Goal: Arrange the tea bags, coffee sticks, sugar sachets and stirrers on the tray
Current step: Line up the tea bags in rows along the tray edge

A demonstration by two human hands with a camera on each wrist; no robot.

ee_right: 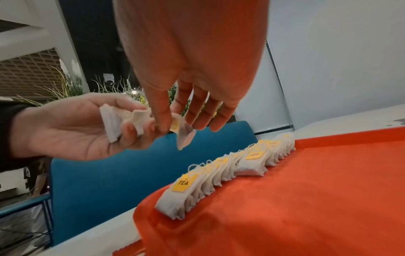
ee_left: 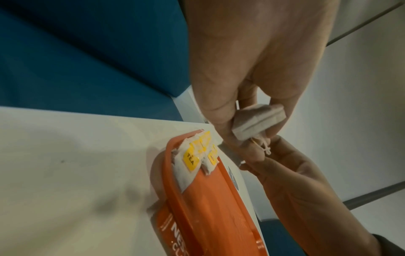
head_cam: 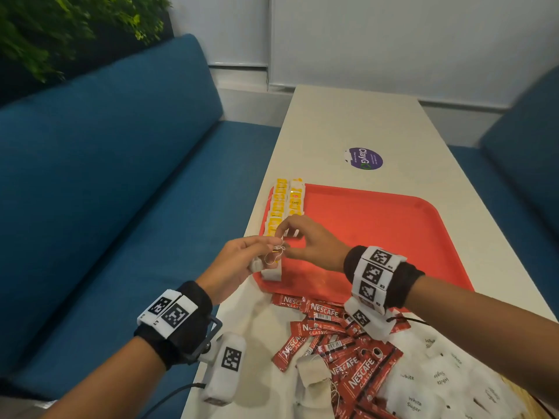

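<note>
A white table [head_cam: 348, 122] holds a red tray [head_cam: 378, 231], mostly bare. Two rows of tea bags [head_cam: 279, 207] line the tray's 9 o'clock edge, so that part looks well along. At 6 o'clock off the tray, coffee sticks [head_cam: 341, 352] and sugar sachets [head_cam: 429, 385] lie heaped; no stirrers are visible. The left hand [head_cam: 239, 267] grips loose bags [ee_left: 258, 121]. The right hand's [head_cam: 308, 243] thumb and forefinger pinch one tangled bag's tag.

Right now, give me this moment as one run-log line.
left hand: holds tea bags | right hand: pinches tangled string | tray: two tea bag rows | coffee sticks: on table
</note>
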